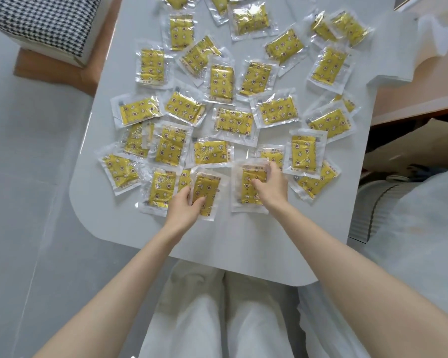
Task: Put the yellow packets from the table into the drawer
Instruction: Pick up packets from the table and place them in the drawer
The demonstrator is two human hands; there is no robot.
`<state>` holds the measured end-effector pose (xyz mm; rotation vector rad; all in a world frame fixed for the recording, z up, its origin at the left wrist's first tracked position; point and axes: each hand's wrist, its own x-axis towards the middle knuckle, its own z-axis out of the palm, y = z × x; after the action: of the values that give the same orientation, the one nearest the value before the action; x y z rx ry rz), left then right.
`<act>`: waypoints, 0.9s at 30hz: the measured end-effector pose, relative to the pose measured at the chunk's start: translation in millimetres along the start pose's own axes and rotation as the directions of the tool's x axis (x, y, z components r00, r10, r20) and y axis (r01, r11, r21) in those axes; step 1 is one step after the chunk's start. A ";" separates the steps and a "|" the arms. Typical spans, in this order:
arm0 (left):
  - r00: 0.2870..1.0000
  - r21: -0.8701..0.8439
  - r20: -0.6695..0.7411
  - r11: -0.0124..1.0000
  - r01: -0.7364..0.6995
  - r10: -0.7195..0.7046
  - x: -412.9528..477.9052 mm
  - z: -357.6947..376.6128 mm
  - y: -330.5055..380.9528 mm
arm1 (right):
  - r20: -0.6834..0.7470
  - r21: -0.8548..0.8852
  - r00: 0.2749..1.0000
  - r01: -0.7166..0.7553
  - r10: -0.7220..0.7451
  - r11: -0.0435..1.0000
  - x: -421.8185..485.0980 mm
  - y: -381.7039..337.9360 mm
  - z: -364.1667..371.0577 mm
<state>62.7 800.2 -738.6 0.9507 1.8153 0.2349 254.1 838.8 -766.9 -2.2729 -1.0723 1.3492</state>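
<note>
I judge the task barely begun: the yellow packets (224, 81) lie scattered, some overlapping, across most of the worktop (230, 241). My left hand (185, 202) pinches 1 near packet (207, 189) at its left edge. My right hand (270, 188) curls over a 2nd packet (247, 195) beside it. Both packets rest on the worktop. What seems to be the drawer (419, 99) sits at right, with no packet visible inside.
</note>
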 end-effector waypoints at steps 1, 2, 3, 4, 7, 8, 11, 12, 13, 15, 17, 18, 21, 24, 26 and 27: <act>1.000 -0.007 -0.012 1.000 0.019 -0.019 -1.4 -2.1 0.0 | -0.044 -0.069 0.999 0.011 -0.014 0.998 0.9 1.9 3.5; 0.999 -0.018 -0.026 0.999 0.034 -0.034 -3.1 -4.9 0.3 | -0.098 -0.144 0.995 0.016 -0.031 0.989 0.0 1.5 6.8; 0.998 -0.035 -0.035 0.998 0.046 -0.048 -3.0 -6.7 -1.9 | -0.150 -0.218 0.988 -0.002 -0.032 0.976 -1.7 0.7 10.1; 0.997 -0.058 -0.041 0.997 0.057 -0.059 -3.2 -8.5 -3.5 | -0.188 -0.273 0.982 -0.035 -0.017 0.961 -4.7 -1.7 12.6; 0.995 -0.108 -0.059 0.992 0.069 -0.076 -0.8 -10.2 -9.0 | -0.218 -0.281 0.975 -0.111 0.049 0.953 -11.2 -3.8 21.9; 0.995 -0.122 -0.058 0.990 0.070 -0.078 -0.2 -10.4 -9.7 | -0.213 -0.261 0.974 -0.126 0.070 0.957 -12.2 -3.7 24.1; 0.995 -0.158 -0.058 0.985 0.071 -0.081 1.0 -10.6 -10.1 | -0.192 -0.161 0.975 -0.145 0.113 0.976 -11.4 -6.7 23.3; 0.995 -0.166 -0.055 0.983 0.076 -0.087 0.0 -12.0 -8.8 | -0.183 -0.143 0.975 -0.150 0.123 0.978 -10.7 -8.0 23.2; 0.995 -0.181 -0.050 0.980 0.081 -0.092 0.8 -12.8 -9.9 | -0.178 -0.129 0.975 -0.158 0.133 0.979 -11.1 -9.1 22.6; 0.994 -0.216 -0.043 0.972 0.089 -0.101 2.1 -14.4 -12.7 | -0.187 -0.116 0.969 -0.185 0.162 0.976 -10.5 -7.9 21.0; 0.994 -0.243 -0.034 0.966 0.090 -0.101 0.5 -16.7 -11.7 | -0.163 -0.105 0.964 -0.230 0.211 0.967 -11.8 -6.7 18.1; 0.994 -0.251 -0.028 0.963 0.094 -0.105 -0.6 -18.8 -10.7 | -0.133 -0.081 0.960 -0.259 0.247 0.962 -13.0 -5.9 16.5; 0.995 -0.289 -0.007 0.953 0.089 -0.095 -5.7 -25.8 -7.4 | -0.065 0.015 0.941 -0.331 0.331 0.944 -17.2 -0.4 16.7; 0.998 -0.306 0.016 0.949 0.070 -0.069 -15.8 -35.3 -1.0 | -0.002 0.074 0.938 -0.346 0.347 0.935 -28.6 3.0 17.3; 0.998 -0.326 0.021 0.943 0.062 -0.058 -29.8 -44.8 7.2 | 0.076 0.098 0.943 -0.331 0.325 0.938 -42.3 -0.2 13.4; 0.998 -0.337 0.022 0.940 0.056 -0.052 -37.6 -49.5 11.0 | 0.119 0.111 0.943 -0.324 0.311 0.940 -49.7 -4.0 9.5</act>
<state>32.0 794.2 -683.8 0.6576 1.7163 0.4879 230.1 804.4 -738.2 -2.3754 -0.6381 1.6182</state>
